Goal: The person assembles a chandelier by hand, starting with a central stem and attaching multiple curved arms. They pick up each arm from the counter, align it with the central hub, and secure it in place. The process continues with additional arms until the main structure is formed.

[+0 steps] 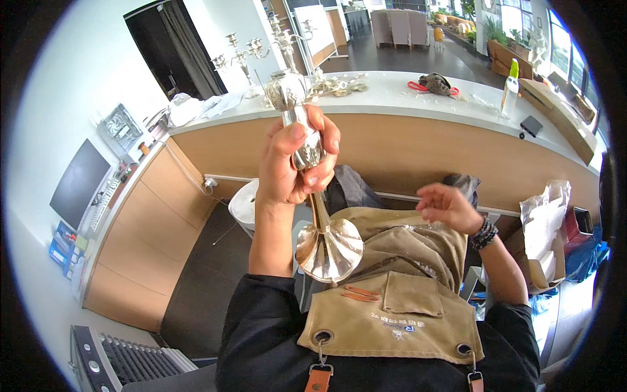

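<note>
Over by the left wall a dark monitor (80,181) sits idle, and up on the pale bench (392,98) a branched silver candelabra (243,55) stands near a crumpled cloth (196,108). Centre of the view now: the left hand (290,163) is raised in front of the chest, fingers (326,140) wrapped fully round the stem of a silver candlestick (313,189), which hangs tilted, cup end up near the bench edge and flared base (328,248) down over the tan apron (392,294). That is a firm, closed hold at the knob of the stem, and I'd judge it best kept there, off the polished base, with the piece turned slowly so the shine can be checked all round. Further right, the right hand (447,206) hovers loosely open, holding nothing as far as this bent view lets me tell, well apart from the metal. Far right, a green-capped bottle (510,88) stands on the bench.
</note>
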`<state>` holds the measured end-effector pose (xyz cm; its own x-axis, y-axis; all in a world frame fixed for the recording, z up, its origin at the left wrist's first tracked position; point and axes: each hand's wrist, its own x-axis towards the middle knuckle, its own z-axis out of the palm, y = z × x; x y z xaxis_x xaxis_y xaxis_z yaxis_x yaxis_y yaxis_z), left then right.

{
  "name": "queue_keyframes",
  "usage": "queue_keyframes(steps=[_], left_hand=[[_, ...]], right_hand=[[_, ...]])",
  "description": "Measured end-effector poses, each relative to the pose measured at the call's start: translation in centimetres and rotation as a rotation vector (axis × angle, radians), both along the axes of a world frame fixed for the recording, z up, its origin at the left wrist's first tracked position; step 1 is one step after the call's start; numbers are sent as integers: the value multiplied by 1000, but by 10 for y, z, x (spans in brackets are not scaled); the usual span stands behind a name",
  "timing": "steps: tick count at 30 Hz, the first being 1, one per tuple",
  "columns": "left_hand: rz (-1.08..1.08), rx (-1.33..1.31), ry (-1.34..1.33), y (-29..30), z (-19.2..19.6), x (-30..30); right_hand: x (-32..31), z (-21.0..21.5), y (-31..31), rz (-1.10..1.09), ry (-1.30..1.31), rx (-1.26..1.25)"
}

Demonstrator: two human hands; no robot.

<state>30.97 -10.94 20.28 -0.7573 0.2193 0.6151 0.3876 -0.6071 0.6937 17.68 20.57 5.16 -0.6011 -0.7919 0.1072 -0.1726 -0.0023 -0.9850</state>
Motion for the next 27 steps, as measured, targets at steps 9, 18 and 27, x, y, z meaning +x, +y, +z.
queue_keyframes(steps=[9, 18, 27], left_hand=[[-299, 17, 32, -10, -2, -10], [-285, -13, 20, -11, -1, -7], [-399, 23, 55, -10, 3, 0]], right_hand=[[-25, -106, -22, -53, 485, 423], [-20, -97, -24, -66, 427, 417], [-19, -96, -22, -81, 479, 457]])
